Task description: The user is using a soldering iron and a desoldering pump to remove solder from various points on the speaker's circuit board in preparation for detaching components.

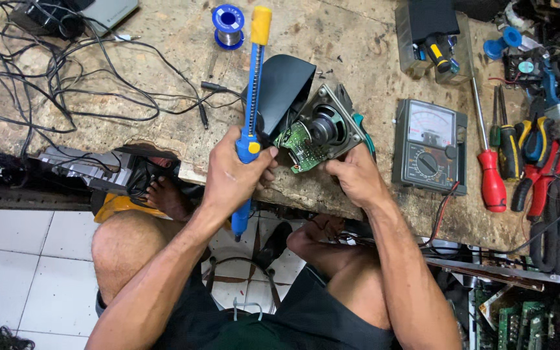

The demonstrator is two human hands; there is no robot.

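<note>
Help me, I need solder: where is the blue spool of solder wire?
Head view, top centre: the blue spool of solder wire lies on the wooden workbench, just left of the desoldering pump's yellow plunger.

An electronics repair workshop: a scarred wooden workbench (358, 39) with an analog multimeter (430, 146), solder spool (229, 24), screwdrivers (487, 155) and pliers (539, 162) at right, circuit boards (520, 321) lower right.

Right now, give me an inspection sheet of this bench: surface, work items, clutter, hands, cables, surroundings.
Surface: worn, stained wooden bench.
Work items: blue desoldering pump with yellow cap; small speaker with green circuit board and black housing.
Clutter: solder spool, analog multimeter, red-handled screwdriver, pliers at right.
Hands: left hand grips the pump and touches the housing; right hand holds the speaker assembly.
Cables: tangled black cables at top left; multimeter leads hang off the edge.
Surroundings: white tiled floor; circuit boards at lower right.
</note>
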